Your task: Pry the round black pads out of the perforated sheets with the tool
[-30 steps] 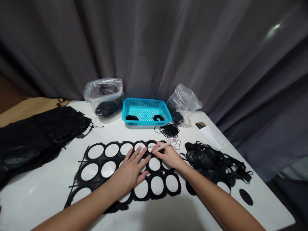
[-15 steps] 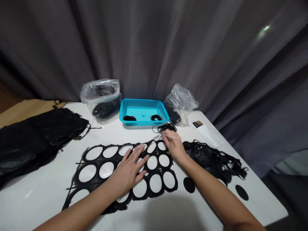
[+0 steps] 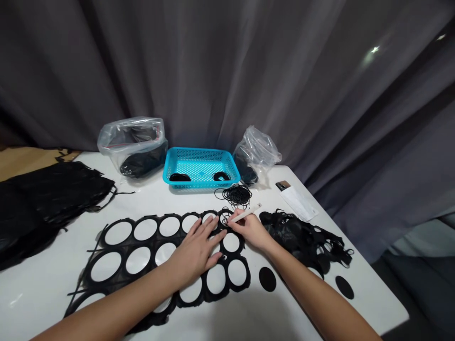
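Observation:
A black sheet (image 3: 117, 246) full of round cut-out holes lies flat on the white table (image 3: 42, 284). My left hand (image 3: 197, 251) presses down on it, palm flat, fingers spread. My right hand (image 3: 249, 229) grips a thin white stick tool (image 3: 245, 214), its tip touching the sheet's far right corner beside my left fingertips. A loose bunch of thin black rings (image 3: 233, 194) lies just beyond the tool.
A turquoise basket (image 3: 201, 166) holding a few black pieces stands at the back, between two clear plastic bags (image 3: 133, 144) (image 3: 256, 154). Black scrap heap (image 3: 305, 234) at right, two black discs (image 3: 267, 279) (image 3: 344, 287), stacked black sheets (image 3: 46, 199) at left, paper (image 3: 298, 201).
My right hand reached out toward the bunch of rings half a second ago and has come back to the sheet's corner with the white tool. My view has shifted to the right.

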